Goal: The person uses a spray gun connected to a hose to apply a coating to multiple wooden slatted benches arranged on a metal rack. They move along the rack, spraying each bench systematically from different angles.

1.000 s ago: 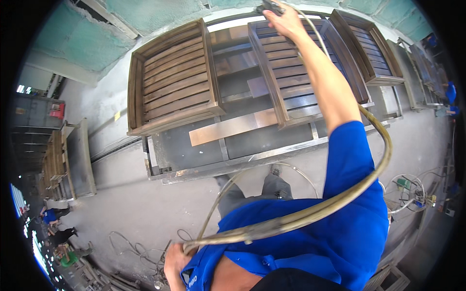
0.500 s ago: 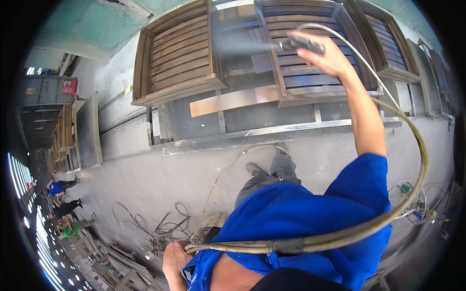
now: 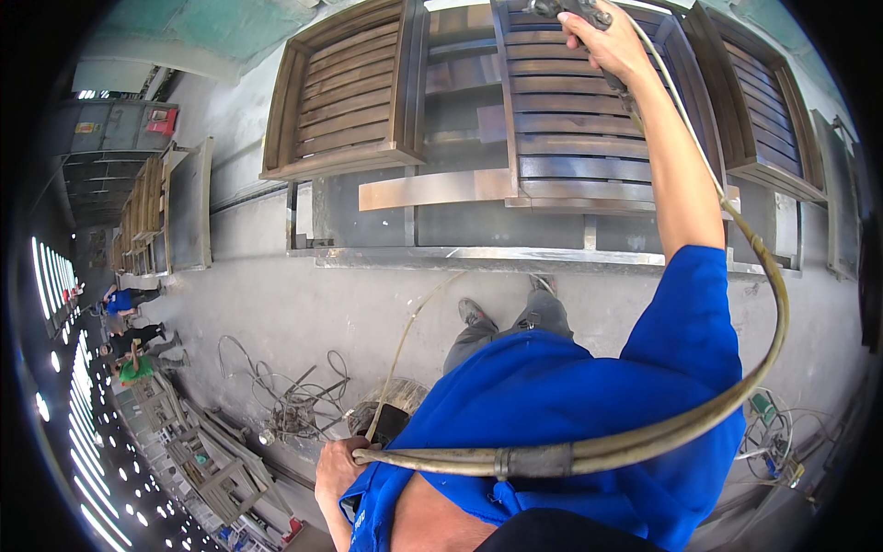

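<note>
My right hand is wrapped round a dark spray gun at the top of the view, my arm stretched far forward. Below the gun lies a slatted brown wooden frame, its slats partly glossy. From the gun a yellowish hose loops past my right arm and across my chest. My left hand is closed on the hose at my left side, where a dark band binds two lengths together. No spray mist shows at the nozzle, which is partly cut off by the view's edge.
Slatted wooden frames stand left and right on a low metal-edged bench. A loose board lies there. Tangled hoses and a round bucket are on the floor. Several people stand far left.
My right hand has moved the spray gun farther away, toward the top edge. The mist seen earlier from its nozzle is no longer visible. My left hand keeps its hold on the hose.
</note>
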